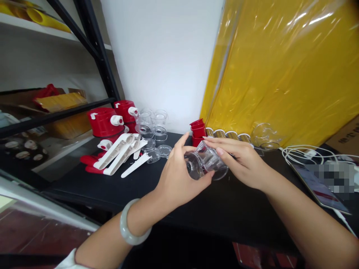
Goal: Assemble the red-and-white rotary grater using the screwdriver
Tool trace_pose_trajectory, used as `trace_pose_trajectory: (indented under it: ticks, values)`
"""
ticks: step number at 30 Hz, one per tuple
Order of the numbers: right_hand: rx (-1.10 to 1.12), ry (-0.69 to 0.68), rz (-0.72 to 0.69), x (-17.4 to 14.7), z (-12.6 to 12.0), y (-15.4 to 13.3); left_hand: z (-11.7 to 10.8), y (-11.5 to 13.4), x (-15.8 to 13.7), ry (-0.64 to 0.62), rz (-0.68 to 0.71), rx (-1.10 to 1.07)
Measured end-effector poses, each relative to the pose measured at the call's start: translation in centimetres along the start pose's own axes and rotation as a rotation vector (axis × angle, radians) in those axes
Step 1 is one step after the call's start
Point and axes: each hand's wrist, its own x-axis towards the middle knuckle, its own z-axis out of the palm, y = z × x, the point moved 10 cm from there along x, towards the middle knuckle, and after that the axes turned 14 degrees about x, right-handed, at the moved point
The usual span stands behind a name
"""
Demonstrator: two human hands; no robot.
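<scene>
Between my two hands a clear plastic cup-shaped part [209, 158] is held tilted above the black tabletop. My left hand [176, 175] is wrapped round its left side, thumb underneath and fingers behind. From the right, my right hand [244, 160] grips its upper side, with long fingers laid over the top and the thumb against the wall. Behind the hands stand a stack of red plastic parts [198, 130] and a row of white-rimmed metal grater drums [231, 136].
Red housings with white knobs [103, 122], white handles [120, 153], clear cups [159, 119] and clear discs [164, 150] sit at left. A tablet [316, 186], white cables [297, 155] and another clear part [265, 136] lie at right. A black shelf frame [98, 48] rises at left.
</scene>
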Motion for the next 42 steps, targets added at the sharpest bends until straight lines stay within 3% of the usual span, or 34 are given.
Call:
trace_pose_trajectory:
  ticks: [10, 15, 17, 20, 22, 25, 29, 31, 32, 35, 38, 42]
  values:
    - [-0.076, -0.114, -0.019, -0.3, 0.9, -0.6, -0.1, 0.0, -0.1, 0.021, 0.005, -0.036]
    - [-0.164, -0.192, 0.043, -0.8, 1.6, -0.2, 0.5, -0.4, -0.3, 0.0, 0.016, -0.097]
    - [-0.186, -0.197, 0.053, -0.9, 1.0, -0.2, 0.9, -1.0, -0.1, -0.015, 0.001, -0.154]
    - [-0.211, -0.086, 0.047, -1.1, -2.3, 0.3, 0.8, -2.6, 0.2, 0.002, -0.082, -0.226]
    - [-0.261, -0.008, 0.112, -2.1, -5.1, 2.4, 0.5, -3.1, 0.4, 0.007, -0.099, -0.216]
    - [-0.367, -0.002, 0.367, -6.6, -8.1, 8.8, -0.2, -2.8, 0.5, -0.005, -0.02, -0.115]
    - [-0.477, -0.172, 0.768, -17.5, -8.7, 18.3, -0.6, -2.5, 1.0, -0.007, 0.093, 0.001]
    - [-0.53, -0.187, 0.858, -22.0, -8.5, 21.0, -0.5, -2.3, 1.6, 0.0, 0.142, 0.014]
    - [-0.548, -0.174, 0.834, -23.2, -8.2, 21.5, -0.5, -2.1, 1.9, 0.01, 0.166, 0.021]
    - [-0.635, -0.118, 0.737, -24.1, -7.6, 21.6, -0.3, -1.3, 2.8, 0.039, 0.223, 0.106]
    - [-0.591, -0.061, 0.667, -22.5, -8.1, 20.3, -0.2, -1.0, 3.3, 0.067, 0.234, 0.229]
    - [-0.473, 0.033, 0.612, -19.6, -13.2, 17.0, -0.1, -1.8, 3.4, 0.1, 0.225, 0.303]
